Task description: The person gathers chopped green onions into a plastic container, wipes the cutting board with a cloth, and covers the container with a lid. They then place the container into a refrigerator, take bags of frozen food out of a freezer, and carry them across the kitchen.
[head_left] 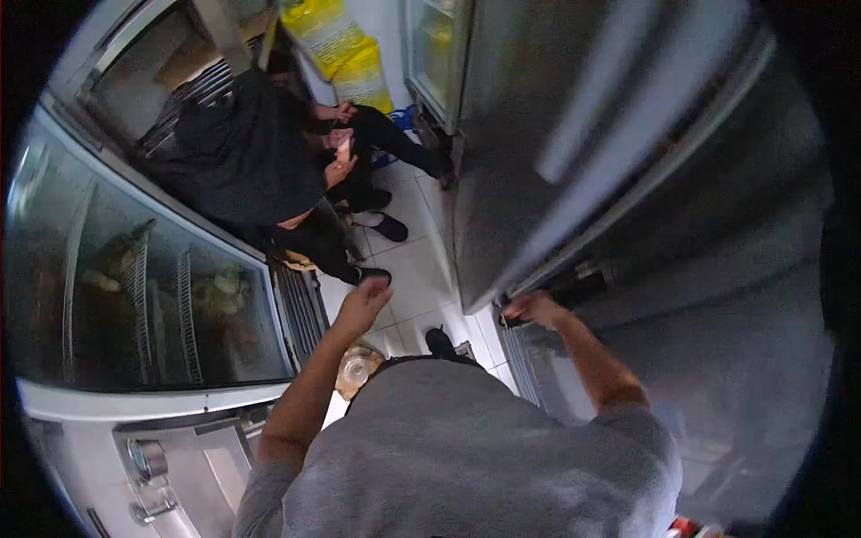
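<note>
My left hand is held out over the tiled floor, near a seated person's shoe in the view. Blur hides how its fingers are set, and nothing shows in it. On the other side, my right hand is beside the lower edge of a tall stainless steel door. Its fingers look curled toward a small dark piece at that edge. Whether they touch the piece or hold something else is too blurred to make out.
At the far left, two people in dark clothes sit by a glass-door fridge. Yellow sacks are piled at the back. A clear plastic container is near my body. A metal sink counter is at lower left.
</note>
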